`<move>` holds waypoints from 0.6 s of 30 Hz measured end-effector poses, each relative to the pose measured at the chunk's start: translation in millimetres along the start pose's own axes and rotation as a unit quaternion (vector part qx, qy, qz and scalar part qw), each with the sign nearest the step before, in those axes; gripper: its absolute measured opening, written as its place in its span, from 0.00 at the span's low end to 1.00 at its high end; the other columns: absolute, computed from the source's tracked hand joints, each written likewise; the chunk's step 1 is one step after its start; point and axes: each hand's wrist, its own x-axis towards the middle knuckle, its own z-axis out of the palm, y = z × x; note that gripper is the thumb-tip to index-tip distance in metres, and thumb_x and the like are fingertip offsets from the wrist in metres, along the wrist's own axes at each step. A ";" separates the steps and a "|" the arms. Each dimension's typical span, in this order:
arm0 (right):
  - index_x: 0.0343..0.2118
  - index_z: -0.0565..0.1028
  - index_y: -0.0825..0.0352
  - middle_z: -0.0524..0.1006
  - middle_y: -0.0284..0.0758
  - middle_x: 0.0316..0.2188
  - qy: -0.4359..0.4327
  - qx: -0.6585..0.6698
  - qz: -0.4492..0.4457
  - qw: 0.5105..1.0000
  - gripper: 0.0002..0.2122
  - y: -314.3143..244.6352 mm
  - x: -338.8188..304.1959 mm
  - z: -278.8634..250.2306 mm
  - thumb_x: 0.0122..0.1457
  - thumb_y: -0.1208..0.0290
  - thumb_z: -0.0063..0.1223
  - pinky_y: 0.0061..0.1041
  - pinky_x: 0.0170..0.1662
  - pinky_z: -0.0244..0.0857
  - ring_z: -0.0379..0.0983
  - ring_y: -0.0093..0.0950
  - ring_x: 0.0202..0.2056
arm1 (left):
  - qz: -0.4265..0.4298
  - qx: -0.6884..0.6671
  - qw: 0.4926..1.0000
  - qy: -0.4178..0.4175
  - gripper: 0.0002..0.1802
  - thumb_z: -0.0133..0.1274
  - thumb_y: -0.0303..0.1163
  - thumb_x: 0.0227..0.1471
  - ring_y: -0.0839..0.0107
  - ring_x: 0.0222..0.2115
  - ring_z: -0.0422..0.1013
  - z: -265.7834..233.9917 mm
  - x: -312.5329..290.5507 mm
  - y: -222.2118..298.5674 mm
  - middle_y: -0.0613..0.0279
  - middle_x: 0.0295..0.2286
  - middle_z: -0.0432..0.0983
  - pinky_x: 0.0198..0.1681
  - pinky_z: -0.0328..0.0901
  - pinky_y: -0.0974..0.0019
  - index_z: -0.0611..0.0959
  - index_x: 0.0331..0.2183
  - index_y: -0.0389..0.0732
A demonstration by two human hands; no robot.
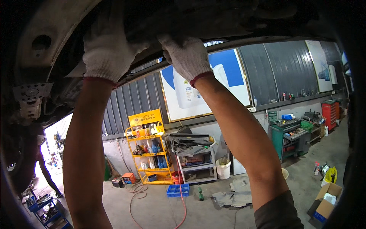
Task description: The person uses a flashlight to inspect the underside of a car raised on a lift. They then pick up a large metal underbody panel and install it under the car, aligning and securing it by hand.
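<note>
Both hands wear white knit gloves with dark red cuffs and are raised against the dark underside of a vehicle (183,19). My left hand (108,55) reaches up with its fingers stretched into the shadow and its thumb apart, pointing right. Close beside it, my right hand (187,55) is bent inward at the lower edge of the underbody, fingers curled up into the dark. What those fingertips grip is hidden. Left of my left hand, a pale metal frame part (57,34) with an oval hole shows, and below it a perforated bracket (32,93).
A yellow shelf rack (150,152) and a grey cart (196,166) with dark panels stand by the wall. A red hose (131,206) loops over the floor near a blue tray (178,190). A green tool cabinet (284,137) and cardboard box (326,202) are right; a blue tool cart (42,206) left.
</note>
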 end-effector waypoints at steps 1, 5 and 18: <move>0.18 0.74 0.60 0.70 0.30 0.11 -0.006 -0.018 0.006 1.000 0.26 5.5 0.9 -1.4 0.67 0.44 0.47 0.24 0.24 0.60 0.68 0.25 0.15 | -0.004 -0.006 1.000 -0.002 0.66 0.66 0.62 0.40 0.47 0.65 0.53 -0.1 0.5 2.9 0.40 0.64 0.56 0.67 0.49 0.48 0.53 0.68 0.35; 0.34 0.79 0.57 0.75 0.34 0.16 0.100 -0.298 -0.214 0.925 0.11 23.3 7.7 6.8 0.65 0.55 0.53 0.25 0.22 0.66 0.73 0.29 0.18 | -0.015 0.011 1.000 0.006 0.56 0.60 0.69 0.46 0.43 0.55 0.70 20.4 8.2 0.5 0.42 0.59 0.65 0.46 0.74 0.42 0.62 0.65 0.44; 0.39 0.79 0.49 0.77 0.31 0.21 0.087 -0.365 -0.228 0.899 0.06 13.7 8.5 -1.0 0.66 0.58 0.53 0.26 0.27 0.73 0.77 0.27 0.23 | -0.061 0.012 0.995 -0.075 0.69 0.67 0.65 0.39 0.45 0.64 0.55 -4.5 10.0 24.9 0.43 0.64 0.57 0.61 0.56 0.45 0.49 0.68 0.39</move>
